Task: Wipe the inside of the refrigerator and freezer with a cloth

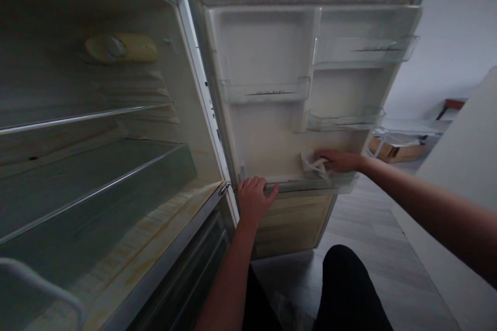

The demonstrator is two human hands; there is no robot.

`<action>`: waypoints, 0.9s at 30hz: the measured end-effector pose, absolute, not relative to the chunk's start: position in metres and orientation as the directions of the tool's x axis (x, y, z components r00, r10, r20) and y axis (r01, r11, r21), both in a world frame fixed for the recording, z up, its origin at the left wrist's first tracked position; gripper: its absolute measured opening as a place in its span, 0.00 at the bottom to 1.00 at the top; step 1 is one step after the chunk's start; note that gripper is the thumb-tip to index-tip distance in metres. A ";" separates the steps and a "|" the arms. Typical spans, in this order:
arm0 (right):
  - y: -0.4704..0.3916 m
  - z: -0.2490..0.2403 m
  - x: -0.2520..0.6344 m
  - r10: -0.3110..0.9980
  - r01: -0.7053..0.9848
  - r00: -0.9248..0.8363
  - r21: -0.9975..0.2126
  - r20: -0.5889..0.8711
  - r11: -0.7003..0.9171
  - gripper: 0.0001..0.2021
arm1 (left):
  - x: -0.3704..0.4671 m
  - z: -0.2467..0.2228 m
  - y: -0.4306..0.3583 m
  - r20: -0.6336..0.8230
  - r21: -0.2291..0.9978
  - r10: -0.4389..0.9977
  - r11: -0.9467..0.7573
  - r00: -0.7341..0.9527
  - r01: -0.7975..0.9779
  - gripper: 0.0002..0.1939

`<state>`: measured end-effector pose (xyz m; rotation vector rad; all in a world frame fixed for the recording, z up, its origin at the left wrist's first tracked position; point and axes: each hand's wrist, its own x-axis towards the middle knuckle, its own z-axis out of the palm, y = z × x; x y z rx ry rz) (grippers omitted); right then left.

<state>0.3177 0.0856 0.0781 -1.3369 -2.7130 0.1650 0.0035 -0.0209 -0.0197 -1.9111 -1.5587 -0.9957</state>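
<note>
An open refrigerator door [267, 41] stands in front of me with clear plastic bins along its inner face. My left hand [254, 196] rests on the lower door bin's edge [295, 184], near the hinge side, fingers over the rim and thumb stretched apart. In my right hand [336, 160] is a white cloth [312, 163], bunched under the fingers against the inner door panel just above the bottom bin. The fingertips on the cloth are partly hidden.
To the left is the refrigerator's interior, with a glass shelf [97, 186] and a brown-stained floor [140, 238]. A yellowed control housing [135, 47] is on the inner wall. Behind the door, a cardboard box [404, 152] sits under a white table [411, 126].
</note>
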 end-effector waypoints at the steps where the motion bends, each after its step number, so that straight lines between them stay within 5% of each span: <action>1: 0.083 0.075 0.303 0.773 0.740 -0.627 -0.241 0.092 0.628 0.16 | 0.003 -0.019 -0.021 0.779 0.084 0.622 -0.236 0.084 0.968 0.20; 4: 0.076 0.061 0.246 0.680 0.541 -0.712 -0.481 0.175 0.690 0.20 | 0.002 -0.019 -0.024 0.774 0.092 0.628 -0.234 0.079 0.968 0.19; 8: 0.076 0.041 0.169 0.485 0.433 -0.869 -0.634 -0.103 0.641 0.17 | -0.004 -0.019 -0.028 0.769 0.089 0.633 -0.236 0.084 0.968 0.17; 13: 0.088 0.033 0.112 0.472 0.499 -0.846 -0.679 -0.248 0.538 0.08 | -0.011 -0.019 -0.032 0.784 0.080 0.612 -0.262 0.102 0.962 0.16; 27: 0.091 0.020 0.089 0.473 0.480 -0.863 -0.586 -0.180 0.653 0.02 | -0.024 -0.020 -0.037 0.766 0.063 0.629 -0.285 0.137 0.956 0.17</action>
